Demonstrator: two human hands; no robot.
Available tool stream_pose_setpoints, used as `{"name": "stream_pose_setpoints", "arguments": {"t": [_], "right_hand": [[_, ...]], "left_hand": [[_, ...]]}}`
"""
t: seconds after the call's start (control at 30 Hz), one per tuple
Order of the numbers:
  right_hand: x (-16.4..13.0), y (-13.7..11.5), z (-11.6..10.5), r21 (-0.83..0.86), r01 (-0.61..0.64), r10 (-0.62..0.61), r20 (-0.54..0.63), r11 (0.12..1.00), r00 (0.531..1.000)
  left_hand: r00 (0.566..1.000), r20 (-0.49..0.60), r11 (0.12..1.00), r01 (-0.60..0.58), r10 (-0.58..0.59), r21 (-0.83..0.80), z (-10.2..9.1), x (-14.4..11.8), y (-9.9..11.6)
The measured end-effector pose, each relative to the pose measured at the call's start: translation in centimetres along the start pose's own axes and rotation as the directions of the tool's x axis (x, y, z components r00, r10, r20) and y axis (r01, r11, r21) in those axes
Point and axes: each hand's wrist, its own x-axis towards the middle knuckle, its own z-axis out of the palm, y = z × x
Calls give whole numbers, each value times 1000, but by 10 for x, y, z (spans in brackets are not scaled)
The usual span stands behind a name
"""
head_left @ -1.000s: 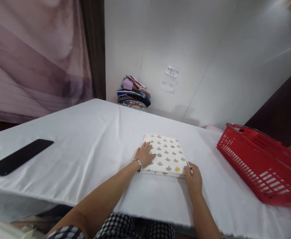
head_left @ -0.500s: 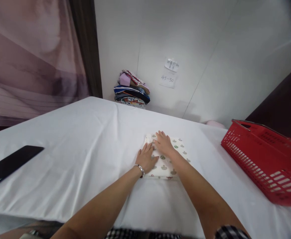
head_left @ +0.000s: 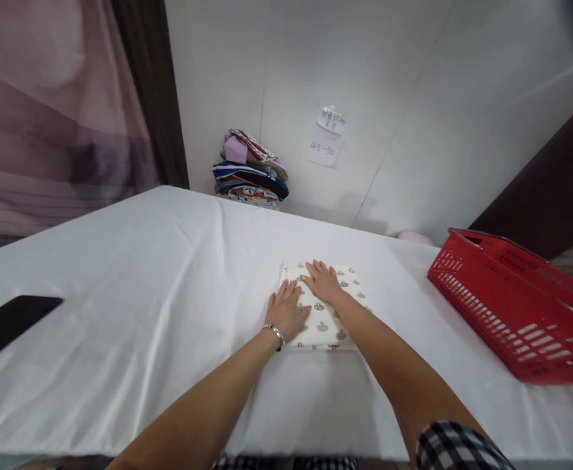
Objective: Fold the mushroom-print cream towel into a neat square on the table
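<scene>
A folded white cloth [head_left: 333, 323] printed with small green, grey and red shapes lies on the white-covered table [head_left: 144, 294]. My left hand [head_left: 286, 312], with a bracelet at the wrist, rests flat on the cloth's left side. Just beyond it, my right hand [head_left: 323, 281] lies flat on the far left part of the cloth, fingers spread. Neither hand grips anything.
A red plastic basket [head_left: 516, 313] stands at the right of the table. A black flat object [head_left: 7, 323] lies at the left edge. A stack of folded clothes [head_left: 250, 171] sits against the wall, beside two paper notes [head_left: 326, 137].
My right hand left the cloth's near right corner and came to lie flat on its far left part. The left hand stayed put. The view shifted slightly.
</scene>
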Motion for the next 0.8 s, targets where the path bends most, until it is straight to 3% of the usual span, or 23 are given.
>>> {"name": "stream_pose_setpoints", "arguments": {"t": [0.17, 0.33, 0.43, 0.8], "right_hand": [[-4, 20, -8, 8, 4, -4, 22, 1000, 1000], [-18, 66, -9, -29, -192, 192, -22, 981, 981], [-23, 81, -4, -16, -220, 220, -15, 975, 975], [-15, 71, -4, -16, -227, 227, -13, 974, 974]], "left_hand": [[1000, -11, 1000, -1, 0, -14, 1, 0, -1], [1000, -11, 1000, 0, 0, -17, 1, 0, -2], [1000, -7, 1000, 4, -4, -16, 0, 0, -2], [1000, -5, 1000, 11, -11, -4, 0, 0, -1]]}}
